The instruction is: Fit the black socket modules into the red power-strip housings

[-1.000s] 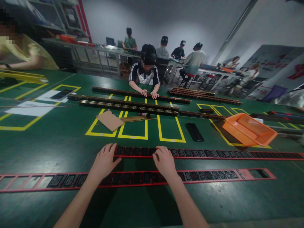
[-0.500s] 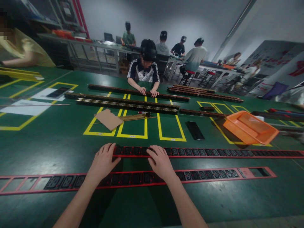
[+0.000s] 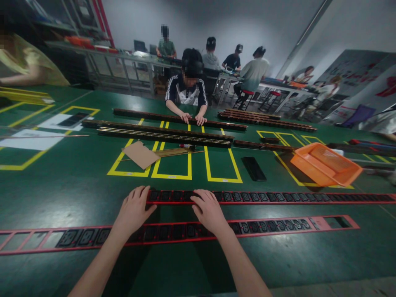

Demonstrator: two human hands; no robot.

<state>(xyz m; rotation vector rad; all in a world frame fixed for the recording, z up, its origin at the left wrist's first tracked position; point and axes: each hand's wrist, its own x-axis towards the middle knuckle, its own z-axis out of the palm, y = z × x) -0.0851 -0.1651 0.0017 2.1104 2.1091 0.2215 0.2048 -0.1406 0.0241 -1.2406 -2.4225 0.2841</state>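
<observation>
Two long red strips with rows of black sockets lie across the green table. My left hand point(image 3: 133, 209) rests at the left end of the far strip point(image 3: 254, 197), fingers apart, thumb stretched to the right. On the same strip, further right, lies my right hand point(image 3: 208, 209), its fingers spread over the sockets. Neither hand is wrapped round anything. The near strip point(image 3: 271, 226) passes beneath my wrists; its left end has open frames without sockets, and a rectangular opening shows near its right end.
An orange basket point(image 3: 324, 165) stands at the right. Beyond the strips lie a black phone point(image 3: 253, 168), a piece of cardboard point(image 3: 141, 155) and long dark bars point(image 3: 163, 136). A person point(image 3: 187, 88) sits opposite, both hands on a bar. Other people are further back.
</observation>
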